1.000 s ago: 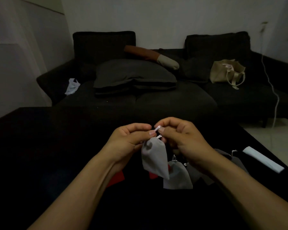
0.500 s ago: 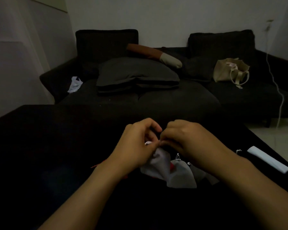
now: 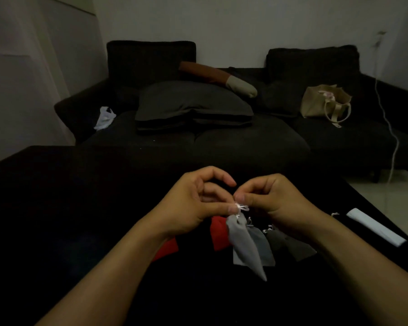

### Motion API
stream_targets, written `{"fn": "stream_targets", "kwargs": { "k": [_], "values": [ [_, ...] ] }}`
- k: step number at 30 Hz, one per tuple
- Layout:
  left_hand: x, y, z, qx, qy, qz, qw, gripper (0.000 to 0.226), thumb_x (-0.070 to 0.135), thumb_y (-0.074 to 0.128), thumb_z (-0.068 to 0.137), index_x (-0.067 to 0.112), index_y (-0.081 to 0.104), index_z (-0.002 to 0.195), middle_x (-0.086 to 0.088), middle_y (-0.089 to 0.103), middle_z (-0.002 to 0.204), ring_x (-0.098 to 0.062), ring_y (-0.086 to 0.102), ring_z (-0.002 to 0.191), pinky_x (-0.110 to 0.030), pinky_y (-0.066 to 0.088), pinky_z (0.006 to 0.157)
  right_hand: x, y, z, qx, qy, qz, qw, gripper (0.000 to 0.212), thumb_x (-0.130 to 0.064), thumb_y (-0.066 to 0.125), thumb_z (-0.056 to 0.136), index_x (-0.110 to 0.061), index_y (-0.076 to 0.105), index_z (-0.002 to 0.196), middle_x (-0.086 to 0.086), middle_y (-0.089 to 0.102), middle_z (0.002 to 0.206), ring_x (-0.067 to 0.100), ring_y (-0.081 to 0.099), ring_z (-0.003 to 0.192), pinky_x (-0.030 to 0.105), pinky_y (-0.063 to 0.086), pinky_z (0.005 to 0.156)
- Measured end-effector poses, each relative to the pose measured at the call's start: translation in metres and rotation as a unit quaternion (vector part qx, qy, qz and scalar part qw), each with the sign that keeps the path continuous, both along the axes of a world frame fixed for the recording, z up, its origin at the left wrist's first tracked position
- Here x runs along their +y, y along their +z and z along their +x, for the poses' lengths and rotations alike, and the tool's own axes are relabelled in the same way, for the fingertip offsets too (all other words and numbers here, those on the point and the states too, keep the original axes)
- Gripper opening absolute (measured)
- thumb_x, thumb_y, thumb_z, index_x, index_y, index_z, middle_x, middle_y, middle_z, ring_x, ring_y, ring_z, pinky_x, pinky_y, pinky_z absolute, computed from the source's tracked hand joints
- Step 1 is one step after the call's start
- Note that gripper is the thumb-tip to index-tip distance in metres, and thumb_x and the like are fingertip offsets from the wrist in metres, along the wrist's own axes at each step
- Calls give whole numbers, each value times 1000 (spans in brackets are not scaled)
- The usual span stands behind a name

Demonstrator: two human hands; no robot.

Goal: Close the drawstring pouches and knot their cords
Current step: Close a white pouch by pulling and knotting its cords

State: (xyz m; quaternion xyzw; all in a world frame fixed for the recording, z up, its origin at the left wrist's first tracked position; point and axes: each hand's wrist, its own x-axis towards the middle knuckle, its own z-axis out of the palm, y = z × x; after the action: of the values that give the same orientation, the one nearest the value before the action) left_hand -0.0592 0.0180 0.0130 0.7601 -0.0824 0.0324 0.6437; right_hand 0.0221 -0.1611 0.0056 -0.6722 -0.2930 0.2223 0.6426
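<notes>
Both hands lifted the light grey pouch [image 3: 244, 241] again. Left hand [image 3: 193, 208] and right hand [image 3: 276, 201] pinched its white cord [image 3: 242, 207]; knot detail unclear in the dim light.

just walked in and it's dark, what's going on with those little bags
A person is tying off a light grey pouch, which hangs from its white cord. The left hand and right hand both pinch that cord at the neck. More pouches, grey, dark and red, lie on the black table below.
</notes>
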Motion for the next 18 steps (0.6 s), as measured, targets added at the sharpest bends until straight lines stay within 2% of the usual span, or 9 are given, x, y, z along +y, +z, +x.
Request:
{"fn": "stream_targets", "kwargs": {
  "k": [3, 4, 6, 8, 13, 18],
  "values": [
    [-2, 1, 1, -6, -6, -23, 1000, 39, 3, 77, 74, 12, 61, 108, -11, 75, 87, -21, 74, 86, -25, 55, 79, 1, -2, 3, 80, 9, 20, 997, 7, -13, 69, 73, -11, 76, 70, 11, 65, 70, 20, 53, 65, 24, 42, 60],
    [-2, 0, 1, -2, -15, -26, 1000, 38, 4, 76, 74, 12, 61, 108, -11, 74, 88, -21, 73, 87, -25, 55, 79, -1, -1, 5, 93, 16, 22, 995, 8, -12, 68, 74, -10, 76, 73, 11, 66, 71, 20, 53, 65, 24, 42, 60],
    [-2, 0, 0, 12, -22, -28, 999, 36, 0, 73, 79, 10, 61, 111, -14, 73, 92, -20, 72, 88, -25, 54, 79, -8, 5, 9, 95, 31, 12, 995, 10, -9, 67, 75, -6, 75, 80, 11, 70, 76, 19, 64, 69, 23, 52, 64],
    [-1, -1, 0, 30, -20, -29, 999, 34, -2, 69, 83, 9, 60, 114, -18, 73, 96, -20, 72, 87, -24, 54, 77, -14, 11, 11, 55, 40, -16, 998, 12, -8, 69, 74, -8, 77, 83, 12, 74, 82, 18, 70, 76, 22, 56, 68],
    [1, 0, 1, 54, 0, 8, 999, 39, -2, 72, 83, 10, 59, 117, -19, 76, 93, -22, 73, 87, -25, 55, 78, -21, 21, 10, -60, 29, -17, 998, 17, -6, 72, 70, -5, 77, 86, 14, 76, 84, 18, 73, 78, 20, 55, 69],
    [-3, -1, -2, 67, -43, 40, 996, 44, -7, 74, 79, 12, 57, 116, -22, 74, 90, -20, 74, 82, -24, 56, 77, -8, 16, -2, -183, 36, -25, 982, 21, -6, 78, 68, -3, 77, 89, 11, 77, 84, 22, 75, 83, 24, 58, 76]
  ]
}}
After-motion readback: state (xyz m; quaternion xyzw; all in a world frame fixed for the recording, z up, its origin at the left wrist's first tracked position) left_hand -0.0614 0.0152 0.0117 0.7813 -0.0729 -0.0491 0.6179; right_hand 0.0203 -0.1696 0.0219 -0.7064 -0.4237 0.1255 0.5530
